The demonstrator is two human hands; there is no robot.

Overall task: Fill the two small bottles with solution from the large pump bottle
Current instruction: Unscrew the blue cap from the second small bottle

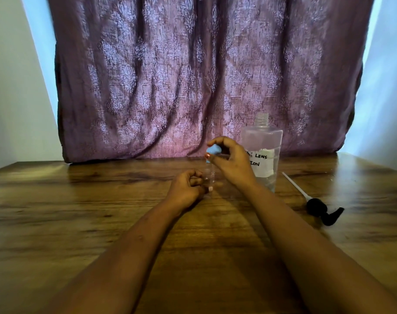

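Left hand (188,187) grips small bottle (210,176) low; right hand (232,160) pinches its cap (214,151).

Dim, soft focus; backlit curtain (204,75), wide-angle edge bending.

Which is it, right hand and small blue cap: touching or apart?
Touching: the head view shows the right hand pinching the small blue cap between thumb and fingertips.

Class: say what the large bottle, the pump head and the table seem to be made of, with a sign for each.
Large bottle: clear plastic, probably; the curtain shows through it, threaded neck. Pump head: black plastic, apparently, slight sheen. Table: wood or wood-look laminate, glossy; grain lines and reflections.
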